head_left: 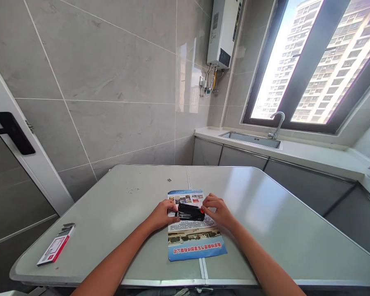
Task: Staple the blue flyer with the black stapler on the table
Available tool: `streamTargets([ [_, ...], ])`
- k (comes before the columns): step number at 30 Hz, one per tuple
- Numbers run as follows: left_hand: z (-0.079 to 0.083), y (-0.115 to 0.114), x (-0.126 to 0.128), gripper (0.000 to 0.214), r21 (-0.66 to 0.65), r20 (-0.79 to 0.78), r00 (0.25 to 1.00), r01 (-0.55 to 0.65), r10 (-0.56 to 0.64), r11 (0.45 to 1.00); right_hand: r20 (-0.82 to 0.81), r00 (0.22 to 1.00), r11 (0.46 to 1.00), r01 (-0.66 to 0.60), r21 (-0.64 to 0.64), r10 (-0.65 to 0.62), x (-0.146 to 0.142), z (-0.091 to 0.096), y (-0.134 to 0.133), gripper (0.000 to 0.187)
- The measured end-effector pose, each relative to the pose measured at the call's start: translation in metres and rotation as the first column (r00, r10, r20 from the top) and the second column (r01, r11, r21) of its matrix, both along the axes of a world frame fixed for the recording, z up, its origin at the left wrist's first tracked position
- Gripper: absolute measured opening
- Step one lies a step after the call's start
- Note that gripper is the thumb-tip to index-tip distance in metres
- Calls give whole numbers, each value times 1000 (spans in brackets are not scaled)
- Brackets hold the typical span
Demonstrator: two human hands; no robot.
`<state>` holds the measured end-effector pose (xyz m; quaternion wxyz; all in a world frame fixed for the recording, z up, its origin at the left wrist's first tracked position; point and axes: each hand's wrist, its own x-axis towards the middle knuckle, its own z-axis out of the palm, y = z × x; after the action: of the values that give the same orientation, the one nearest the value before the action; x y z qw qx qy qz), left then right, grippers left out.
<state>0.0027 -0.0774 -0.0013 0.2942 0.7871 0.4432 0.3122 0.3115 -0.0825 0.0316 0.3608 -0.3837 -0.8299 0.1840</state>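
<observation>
A black stapler (189,211) lies across a printed leaflet (195,248) in the middle of the table. My left hand (165,214) pinches the stapler's left end between thumb and fingers. At the other end, beside a small red part, the fingers of my right hand (216,209) are closed on the stapler. A slit of metal shows along its side; whether it is loaded cannot be made out. The leaflet has blue edges, small pictures and text that reads upside down from here.
On the pale folding table (135,240), a red and white box (56,245) with dark pieces at its far end lies left. Small metal bits (169,180) and scattered staple-like scraps (132,190) lie farther back. A sink (249,139) stands beyond, right.
</observation>
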Motion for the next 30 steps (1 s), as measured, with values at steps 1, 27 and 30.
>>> streamTargets([
  [1,0,0,0,25,-3,1,1000,-2,2,1000,-6,1000,1000,3,-4,-3,1,0,0,42],
  [27,-3,4,0,29,-37,59,998,-4,6,999,-86,974,975,-203,95,211,5,-23,16,40],
  [30,-3,3,-1,29,-43,60,998,-8,11,999,-88,976,976,-187,114,198,3,-21,13,39],
])
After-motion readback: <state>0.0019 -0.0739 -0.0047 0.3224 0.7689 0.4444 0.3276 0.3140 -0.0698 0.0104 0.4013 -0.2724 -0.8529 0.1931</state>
